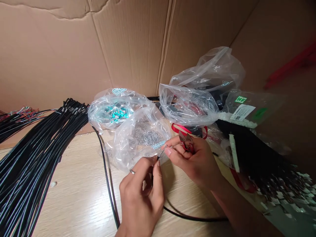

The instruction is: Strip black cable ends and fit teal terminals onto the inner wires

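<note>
My left hand (142, 194) pinches the end of a thin black cable (107, 179) that loops over the wooden table (79, 194) and back under my right forearm. My right hand (195, 159) is closed round small red-handled cutters (185, 140). Its thumb and forefinger also pinch a tiny metal piece at the cable's tip (161, 153). Both hands meet just in front of a clear bag of small silver parts (145, 136).
A thick bundle of black cables (34, 158) fans across the left. Clear bags hold teal pieces (116, 110) and dark parts (187, 105). A labelled bag (243, 112) and finished black cables with white tags (278, 177) lie right. Cardboard walls (123, 42) stand behind.
</note>
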Demonstrator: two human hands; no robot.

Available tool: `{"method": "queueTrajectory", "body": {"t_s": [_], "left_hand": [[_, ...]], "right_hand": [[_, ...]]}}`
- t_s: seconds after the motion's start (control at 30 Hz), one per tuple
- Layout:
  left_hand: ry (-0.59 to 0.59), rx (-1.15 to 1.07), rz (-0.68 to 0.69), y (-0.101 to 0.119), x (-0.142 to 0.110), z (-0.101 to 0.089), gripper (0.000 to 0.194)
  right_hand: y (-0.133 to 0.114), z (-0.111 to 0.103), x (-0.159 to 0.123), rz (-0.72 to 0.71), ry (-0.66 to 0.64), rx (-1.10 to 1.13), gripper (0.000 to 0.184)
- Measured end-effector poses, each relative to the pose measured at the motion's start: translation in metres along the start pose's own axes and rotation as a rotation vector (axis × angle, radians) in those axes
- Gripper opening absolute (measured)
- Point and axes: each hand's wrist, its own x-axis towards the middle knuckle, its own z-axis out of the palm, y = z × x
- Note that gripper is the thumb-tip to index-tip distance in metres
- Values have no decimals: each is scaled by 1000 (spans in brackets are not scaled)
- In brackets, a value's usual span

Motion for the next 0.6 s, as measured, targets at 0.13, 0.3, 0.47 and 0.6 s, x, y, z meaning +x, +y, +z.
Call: {"method": "queueTrajectory", "body": {"t_s": [0.13, 0.3, 0.47, 0.6], "left_hand": [[94, 26, 94, 1, -2, 3, 10], [136, 17, 135, 2, -3, 5, 15], [93, -30, 40, 1, -2, 4, 9], [17, -86, -58, 4, 0, 3, 8]], "right_hand": [[1, -1, -1, 11, 10, -27, 11], [0, -1, 0, 13, 10, -39, 11], [-1, 0, 0, -4, 46, -38, 9], [2, 0, -1, -32, 41, -31, 10]]}}
